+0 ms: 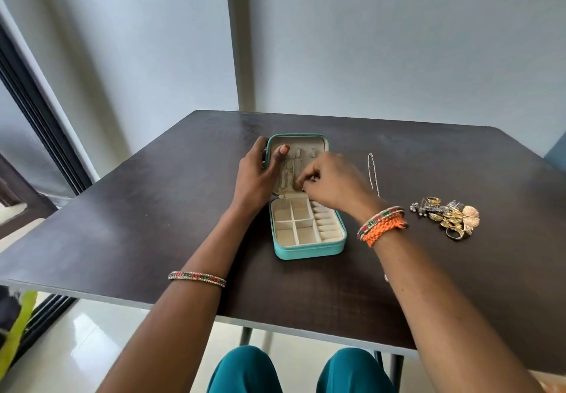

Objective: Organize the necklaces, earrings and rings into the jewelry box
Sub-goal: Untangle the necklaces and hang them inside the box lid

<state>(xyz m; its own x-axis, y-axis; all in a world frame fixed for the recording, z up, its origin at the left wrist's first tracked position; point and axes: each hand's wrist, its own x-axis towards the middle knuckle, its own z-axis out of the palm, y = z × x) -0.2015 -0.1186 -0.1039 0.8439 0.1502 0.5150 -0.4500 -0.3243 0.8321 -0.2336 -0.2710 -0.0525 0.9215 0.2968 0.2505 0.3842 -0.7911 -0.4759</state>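
Note:
A teal jewelry box point(307, 252) lies open in the middle of the dark table, its cream compartments bare. My left hand point(255, 172) grips the left edge of the raised lid point(318, 144), thumb on the lining. Two thin necklaces point(286, 172) hang from hooks inside the lid. My right hand point(332, 178) pinches the lower part of the second chain against the lid. A silver chain necklace point(373, 175) lies on the table to the right of the box. Farther right sits a pile of gold and silver earrings and rings point(448, 215).
The dark wooden table point(153, 224) stands against a pale wall. Its near edge runs above my knees in teal trousers point(245, 371). A window frame and glossy floor lie to the left. Bangles circle both wrists.

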